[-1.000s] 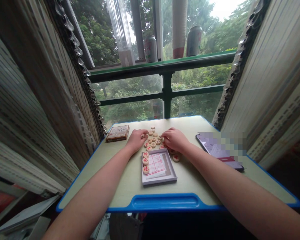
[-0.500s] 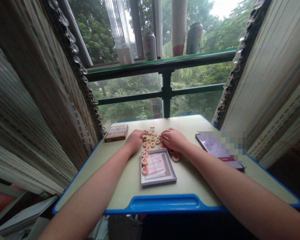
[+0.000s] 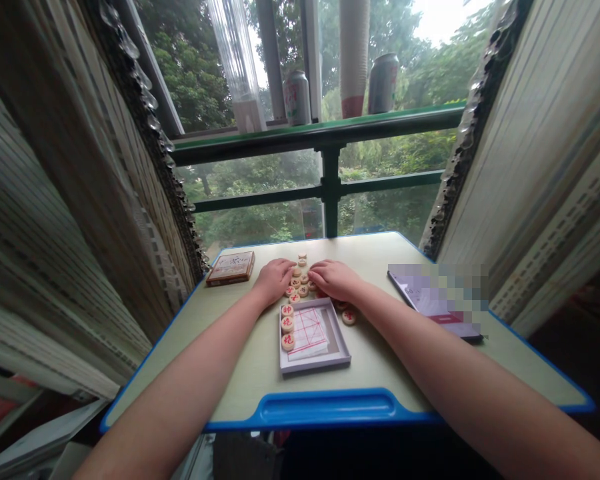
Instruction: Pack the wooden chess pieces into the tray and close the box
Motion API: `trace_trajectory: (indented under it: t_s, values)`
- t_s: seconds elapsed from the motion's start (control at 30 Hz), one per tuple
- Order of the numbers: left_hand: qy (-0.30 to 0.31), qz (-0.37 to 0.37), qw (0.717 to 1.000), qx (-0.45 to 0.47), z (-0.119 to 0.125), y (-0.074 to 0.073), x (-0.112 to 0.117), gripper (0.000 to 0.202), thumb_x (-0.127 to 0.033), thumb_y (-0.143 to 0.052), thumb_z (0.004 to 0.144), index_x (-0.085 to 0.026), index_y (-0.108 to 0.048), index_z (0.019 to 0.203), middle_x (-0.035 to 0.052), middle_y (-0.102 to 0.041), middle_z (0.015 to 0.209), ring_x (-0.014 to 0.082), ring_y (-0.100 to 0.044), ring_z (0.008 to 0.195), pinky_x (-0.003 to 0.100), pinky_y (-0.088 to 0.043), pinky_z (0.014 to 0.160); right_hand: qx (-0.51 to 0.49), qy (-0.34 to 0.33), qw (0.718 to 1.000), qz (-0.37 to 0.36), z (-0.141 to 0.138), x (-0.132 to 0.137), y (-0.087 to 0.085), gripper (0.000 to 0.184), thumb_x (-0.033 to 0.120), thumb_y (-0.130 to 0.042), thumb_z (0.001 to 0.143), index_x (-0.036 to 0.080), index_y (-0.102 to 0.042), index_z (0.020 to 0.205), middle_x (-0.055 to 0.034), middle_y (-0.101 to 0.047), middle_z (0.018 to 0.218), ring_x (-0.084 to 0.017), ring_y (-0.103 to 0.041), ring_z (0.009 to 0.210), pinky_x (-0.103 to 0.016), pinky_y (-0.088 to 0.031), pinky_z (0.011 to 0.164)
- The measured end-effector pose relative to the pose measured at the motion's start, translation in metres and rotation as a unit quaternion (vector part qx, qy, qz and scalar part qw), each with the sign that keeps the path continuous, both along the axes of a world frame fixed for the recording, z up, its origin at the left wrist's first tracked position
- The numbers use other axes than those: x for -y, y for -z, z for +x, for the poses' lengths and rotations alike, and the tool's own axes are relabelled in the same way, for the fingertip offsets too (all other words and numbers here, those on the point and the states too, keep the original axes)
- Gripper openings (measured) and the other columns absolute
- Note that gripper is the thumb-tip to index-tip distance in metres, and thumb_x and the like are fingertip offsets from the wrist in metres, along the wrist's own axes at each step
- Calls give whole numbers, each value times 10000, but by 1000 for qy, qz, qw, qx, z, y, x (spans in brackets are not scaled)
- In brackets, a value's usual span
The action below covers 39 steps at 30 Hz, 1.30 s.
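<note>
Several round wooden Chinese chess pieces (image 3: 303,291) lie in a loose cluster between my hands, some with red characters. My left hand (image 3: 275,281) rests along the cluster's left side, fingers extended over the nearest pieces. From the right, my right hand (image 3: 333,279) lies over other pieces with its fingers stretched out, hiding some of them. Just in front sits a shallow white box tray (image 3: 316,365). Three red-marked pieces (image 3: 288,324) line its left side, beside a folded paper board (image 3: 307,331). One loose piece (image 3: 349,317) lies right of the tray.
A brown box lid (image 3: 231,268) lies at the table's back left, and a phone (image 3: 433,307) on the right. The table (image 3: 240,373) has a blue edge with a front groove. Cans (image 3: 297,98) and stacked cups stand on the window ledge behind.
My right hand has moved left, further over the pieces, narrowing the gap between my hands. My left hand has shifted slightly inward. The three pieces in the tray stay put.
</note>
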<state>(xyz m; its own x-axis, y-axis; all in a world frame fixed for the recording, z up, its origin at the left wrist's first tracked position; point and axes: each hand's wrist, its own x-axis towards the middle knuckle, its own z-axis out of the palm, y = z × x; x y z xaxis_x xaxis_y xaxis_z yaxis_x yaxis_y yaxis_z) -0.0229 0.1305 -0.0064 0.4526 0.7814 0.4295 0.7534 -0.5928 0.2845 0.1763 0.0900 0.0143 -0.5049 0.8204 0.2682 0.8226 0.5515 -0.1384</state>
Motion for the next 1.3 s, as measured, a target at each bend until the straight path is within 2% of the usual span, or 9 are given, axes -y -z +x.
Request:
trace_trajectory:
  t_s: [0.1, 0.17, 0.3, 0.47, 0.6, 0.77, 0.93, 1.03, 1.3]
  values:
    - [-10, -11, 1000, -19, 0, 3, -2, 343, -292, -416, 877, -176, -667, 1081, 92, -607, 1224, 242, -492, 1200, 428, -351, 1052, 14, 30, 999, -1, 2, 2, -1, 471, 447, -278, 952, 221, -670, 1081, -81, -593, 1250, -215, -499, 1167, -345, -347, 982]
    - [-3, -32, 999, -21, 0, 4, -3, 355, -301, -396, 888, -190, -669, 1087, 83, -616, 1218, 244, -494, 1204, 448, -336, 1061, 25, 47, 998, -24, 2, 2, -1, 486, 513, -278, 933, 273, -660, 1116, -71, -546, 1312, -239, -465, 1208, -381, -320, 1005]
    - [21, -45, 999, 2, 0, 4, -3, 370, -344, -394, 896, -203, -669, 1100, 72, -595, 1255, 229, -465, 1240, 421, -336, 1071, 41, 39, 997, -50, 2, 3, -1, 526, 563, -239, 920, 311, -628, 1170, -73, -587, 1243, -234, -514, 1136, -375, -343, 972]
    - [44, -61, 997, -6, -1, 3, -1, 403, -395, -365, 911, -221, -676, 1099, 55, -550, 1317, 255, -371, 1318, 466, -301, 1087, 40, 47, 998, -32, 4, 5, -2, 542, 559, -218, 923, 310, -642, 1150, -78, -597, 1188, -239, -541, 1049, -362, -398, 887]
    - [67, -57, 996, -13, -2, 1, 2, 430, -413, -341, 920, -213, -672, 1106, 33, -590, 1272, 238, -342, 1339, 460, -269, 1115, 15, 8, 1000, -8, 6, 7, -3, 521, 526, -256, 933, 276, -705, 1018, -53, -571, 1230, -216, -520, 1070, -337, -385, 922]
    - [89, -56, 994, -22, -2, -2, 8, 476, -457, -296, 929, -225, -654, 1140, 14, -538, 1330, 230, -245, 1387, 451, -222, 1144, -1, -22, 1000, 3, 5, 11, -7, 502, 462, -290, 946, 219, -730, 933, -67, -607, 1201, -212, -518, 1065, -326, -388, 919]
    - [91, -71, 993, -36, -2, -2, 10, 496, -465, -275, 933, -224, -655, 1140, 28, -561, 1304, 230, -284, 1372, 444, -246, 1135, -22, -60, 998, 15, 5, 13, -10, 500, 409, -304, 955, 168, -734, 870, -74, -701, 1002, -186, -575, 950, -296, -389, 903]
    - [85, -64, 993, -41, -2, -1, 10, 459, -447, -301, 931, -238, -643, 1155, 18, -570, 1296, 227, -299, 1365, 446, -257, 1130, -29, -65, 997, 8, 6, 13, -10, 485, 386, -311, 957, 168, -733, 861, -70, -717, 963, -175, -592, 945, -271, -384, 904]
    - [67, -30, 995, -65, -3, -3, 10, 480, -403, -265, 945, -191, -637, 1159, 50, -607, 1249, 208, -378, 1318, 424, -254, 1133, -18, 60, 998, -3, 6, 16, -10, 530, 386, -236, 968, 179, -706, 840, -74, -717, 903, -177, -614, 874, -254, -398, 771]
